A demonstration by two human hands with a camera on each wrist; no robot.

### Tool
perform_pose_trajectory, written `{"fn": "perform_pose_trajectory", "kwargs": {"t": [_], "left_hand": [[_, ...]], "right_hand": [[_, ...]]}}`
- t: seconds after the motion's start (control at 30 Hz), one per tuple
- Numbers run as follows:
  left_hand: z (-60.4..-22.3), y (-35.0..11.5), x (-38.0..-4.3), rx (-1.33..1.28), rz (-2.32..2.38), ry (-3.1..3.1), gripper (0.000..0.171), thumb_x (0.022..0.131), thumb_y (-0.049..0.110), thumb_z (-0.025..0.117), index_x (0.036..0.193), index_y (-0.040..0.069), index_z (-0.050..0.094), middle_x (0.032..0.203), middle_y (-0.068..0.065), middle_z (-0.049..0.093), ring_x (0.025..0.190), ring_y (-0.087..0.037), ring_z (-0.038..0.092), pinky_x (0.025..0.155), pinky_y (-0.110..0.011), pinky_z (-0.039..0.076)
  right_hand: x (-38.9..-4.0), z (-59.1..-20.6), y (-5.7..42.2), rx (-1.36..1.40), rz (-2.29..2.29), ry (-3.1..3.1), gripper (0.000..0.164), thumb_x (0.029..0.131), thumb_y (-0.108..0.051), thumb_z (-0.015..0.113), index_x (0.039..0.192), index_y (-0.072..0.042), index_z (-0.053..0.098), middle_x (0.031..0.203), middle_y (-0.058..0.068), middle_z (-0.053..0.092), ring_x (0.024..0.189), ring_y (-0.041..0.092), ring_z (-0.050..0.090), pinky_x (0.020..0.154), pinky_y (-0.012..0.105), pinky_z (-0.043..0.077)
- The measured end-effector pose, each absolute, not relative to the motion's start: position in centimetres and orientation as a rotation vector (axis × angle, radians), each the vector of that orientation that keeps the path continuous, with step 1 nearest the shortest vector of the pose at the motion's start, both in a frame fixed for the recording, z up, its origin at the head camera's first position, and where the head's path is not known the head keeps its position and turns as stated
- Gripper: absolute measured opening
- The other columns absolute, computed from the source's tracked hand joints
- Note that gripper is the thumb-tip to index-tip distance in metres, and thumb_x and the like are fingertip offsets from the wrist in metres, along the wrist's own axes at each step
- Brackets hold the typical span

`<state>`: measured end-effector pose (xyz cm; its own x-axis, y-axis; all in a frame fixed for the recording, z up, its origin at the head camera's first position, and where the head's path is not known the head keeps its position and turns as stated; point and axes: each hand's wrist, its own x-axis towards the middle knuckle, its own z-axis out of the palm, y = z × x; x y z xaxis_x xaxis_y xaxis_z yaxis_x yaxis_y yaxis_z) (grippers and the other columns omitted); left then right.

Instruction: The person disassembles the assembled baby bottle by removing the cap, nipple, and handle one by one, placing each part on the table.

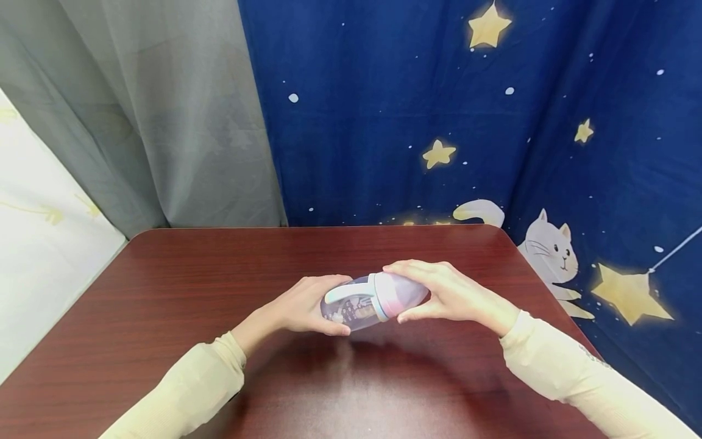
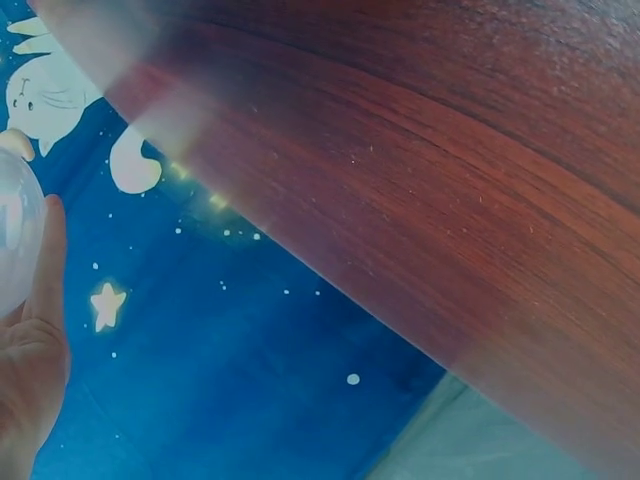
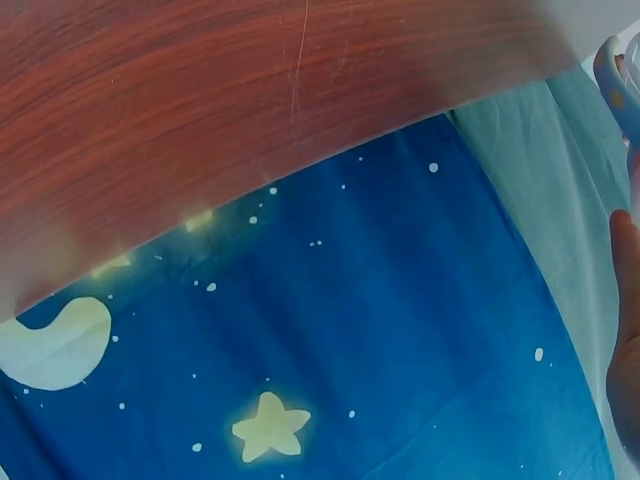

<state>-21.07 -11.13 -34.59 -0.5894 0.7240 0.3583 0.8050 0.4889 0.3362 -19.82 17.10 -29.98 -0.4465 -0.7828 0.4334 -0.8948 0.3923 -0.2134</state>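
A clear baby bottle (image 1: 356, 310) with a pale blue handle and a pink and white cap lies tilted on its side between both hands, above the table. My left hand (image 1: 307, 305) grips its rounded base, thumb below and fingers over the top. The cap end is held by my right hand (image 1: 450, 292), its fingers over the top and thumb underneath. In the left wrist view, the bottle's clear base (image 2: 15, 230) shows at the left edge beside the hand. Part of the handle (image 3: 622, 95) appears at the right edge of the right wrist view.
A dark red wooden table (image 1: 181, 274) with rounded far corners spreads under the hands. Behind it hang a grey curtain (image 1: 203, 122) and a blue curtain (image 1: 373, 122) with stars and a white cat. White cloth (image 1: 38, 244) borders the table's left side.
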Motion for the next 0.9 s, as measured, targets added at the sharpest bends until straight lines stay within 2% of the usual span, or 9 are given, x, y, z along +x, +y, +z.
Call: {"fn": "perform_pose_trajectory", "kwargs": {"t": [0.3,0.53,0.77,0.9], "left_hand": [[-34.79,-11.25,-21.55,-1.335,-0.775,-2.596,0.073,0.061,0.059,0.067,0.116,0.014,0.051,0.089,0.013,0.054,0.072,-0.002,0.049,0.060,-0.019,0.041],[-34.70,-11.57,-21.62,-1.332,-0.775,-2.581,0.075,0.060,0.057,0.068,0.117,0.012,0.051,0.090,0.011,0.055,0.072,-0.003,0.050,0.061,-0.019,0.041],[-34.82,-11.61,-21.67,-1.376,-0.845,-2.602,0.068,0.062,0.057,0.068,0.114,0.017,0.051,0.086,0.015,0.054,0.071,-0.001,0.050,0.059,-0.020,0.042],[-35.08,-11.69,-21.48,-1.363,-0.865,-2.614,0.068,0.062,0.057,0.068,0.115,0.017,0.051,0.086,0.015,0.054,0.071,-0.002,0.050,0.058,-0.020,0.042]], "right_hand": [[-20.47,-30.07,17.07,1.480,0.650,-2.400,0.070,0.066,-0.045,0.073,0.124,-0.015,0.049,0.119,-0.004,0.051,0.101,0.009,0.051,0.075,0.023,0.043],[-20.34,-30.22,16.79,1.469,0.633,-2.400,0.070,0.066,-0.045,0.072,0.124,-0.012,0.049,0.118,-0.003,0.052,0.097,0.010,0.052,0.071,0.022,0.044],[-20.38,-30.28,16.84,1.480,0.675,-2.391,0.069,0.065,-0.045,0.073,0.123,-0.013,0.051,0.117,-0.004,0.052,0.097,0.009,0.053,0.072,0.022,0.044],[-20.19,-30.40,16.70,1.460,0.645,-2.418,0.069,0.066,-0.047,0.071,0.122,-0.014,0.050,0.116,-0.006,0.052,0.093,0.008,0.053,0.070,0.020,0.043]]}}
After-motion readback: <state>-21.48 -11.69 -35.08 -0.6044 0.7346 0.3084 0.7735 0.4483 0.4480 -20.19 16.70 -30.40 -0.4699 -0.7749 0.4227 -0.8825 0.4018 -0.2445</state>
